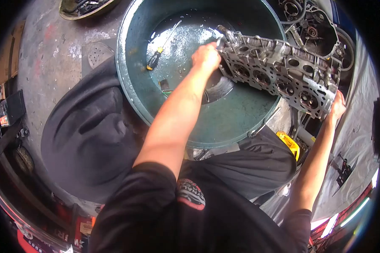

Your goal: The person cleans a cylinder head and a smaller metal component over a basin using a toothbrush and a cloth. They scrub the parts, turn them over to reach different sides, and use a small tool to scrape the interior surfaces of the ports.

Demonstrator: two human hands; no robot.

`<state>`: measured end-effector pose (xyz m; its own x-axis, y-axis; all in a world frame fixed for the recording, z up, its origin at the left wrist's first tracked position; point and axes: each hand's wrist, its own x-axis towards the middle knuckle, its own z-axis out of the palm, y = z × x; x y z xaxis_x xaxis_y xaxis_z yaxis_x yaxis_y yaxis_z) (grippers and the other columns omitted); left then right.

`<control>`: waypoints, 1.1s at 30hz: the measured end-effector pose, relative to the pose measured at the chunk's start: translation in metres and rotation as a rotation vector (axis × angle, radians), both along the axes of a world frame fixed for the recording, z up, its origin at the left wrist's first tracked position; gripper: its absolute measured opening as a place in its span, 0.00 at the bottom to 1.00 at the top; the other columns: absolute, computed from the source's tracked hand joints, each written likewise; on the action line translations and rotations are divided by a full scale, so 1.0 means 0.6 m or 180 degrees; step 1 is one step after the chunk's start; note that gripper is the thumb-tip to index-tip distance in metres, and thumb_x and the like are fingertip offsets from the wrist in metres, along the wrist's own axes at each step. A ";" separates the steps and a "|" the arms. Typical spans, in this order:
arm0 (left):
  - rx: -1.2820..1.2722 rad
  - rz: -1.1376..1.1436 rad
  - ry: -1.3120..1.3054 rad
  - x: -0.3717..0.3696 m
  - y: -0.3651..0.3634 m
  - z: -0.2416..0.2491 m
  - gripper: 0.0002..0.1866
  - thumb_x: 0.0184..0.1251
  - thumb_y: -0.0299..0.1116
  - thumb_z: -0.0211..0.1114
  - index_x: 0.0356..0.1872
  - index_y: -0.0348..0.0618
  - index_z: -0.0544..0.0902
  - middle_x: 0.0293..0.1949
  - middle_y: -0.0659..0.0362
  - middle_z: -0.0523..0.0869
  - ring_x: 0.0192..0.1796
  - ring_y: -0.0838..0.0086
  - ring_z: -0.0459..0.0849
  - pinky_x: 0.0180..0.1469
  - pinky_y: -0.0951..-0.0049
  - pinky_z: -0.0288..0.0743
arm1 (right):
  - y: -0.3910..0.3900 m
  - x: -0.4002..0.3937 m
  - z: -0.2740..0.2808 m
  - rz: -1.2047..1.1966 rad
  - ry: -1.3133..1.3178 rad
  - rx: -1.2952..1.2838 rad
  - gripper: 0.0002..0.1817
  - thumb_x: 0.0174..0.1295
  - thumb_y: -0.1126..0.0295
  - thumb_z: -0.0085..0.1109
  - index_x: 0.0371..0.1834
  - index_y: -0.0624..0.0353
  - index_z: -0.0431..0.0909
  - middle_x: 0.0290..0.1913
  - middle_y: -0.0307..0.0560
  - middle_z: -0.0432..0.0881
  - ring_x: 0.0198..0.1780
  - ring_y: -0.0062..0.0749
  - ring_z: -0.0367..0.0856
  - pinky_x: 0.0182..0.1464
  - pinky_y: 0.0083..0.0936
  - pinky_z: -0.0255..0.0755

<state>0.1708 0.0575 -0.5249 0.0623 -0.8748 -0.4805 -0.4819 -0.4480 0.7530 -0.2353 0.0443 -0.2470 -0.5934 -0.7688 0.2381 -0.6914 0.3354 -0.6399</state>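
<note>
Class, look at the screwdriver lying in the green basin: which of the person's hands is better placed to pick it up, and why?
Left. The left hand grips the engine part at the end over the basin, nearer the screwdriver. The right hand holds the far end, outside the basin.

Grimy cylinder head (pixel 278 71) tilted over basin (pixel 133 84)

Basin (pixel 135 84), upper centre: dark teal-green. Cylinder head (pixel 283 71), upper right: silver-grey, dark ports. Screwdriver (pixel 154 60): yellow-and-black handle. Shirt (pixel 156 219), bottom: black, red-white logo. Yellow object (pixel 289 143), right centre.
</note>
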 end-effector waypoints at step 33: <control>-0.1106 0.1381 0.0225 -0.125 0.172 0.118 0.16 0.67 0.33 0.58 0.55 0.48 0.77 0.31 0.44 0.86 0.35 0.46 0.87 0.38 0.47 0.77 | -0.056 -0.005 0.008 -0.0809 0.1278 0.0813 0.29 0.53 0.44 0.59 0.52 0.50 0.87 0.52 0.51 0.87 0.55 0.41 0.84 0.60 0.31 0.72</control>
<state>0.0961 0.1609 -0.4543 0.4300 -0.8838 -0.1845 -0.2517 -0.3136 0.9156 -0.2383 0.0109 -0.2424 -0.6692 -0.6759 0.3088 -0.7415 0.6345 -0.2181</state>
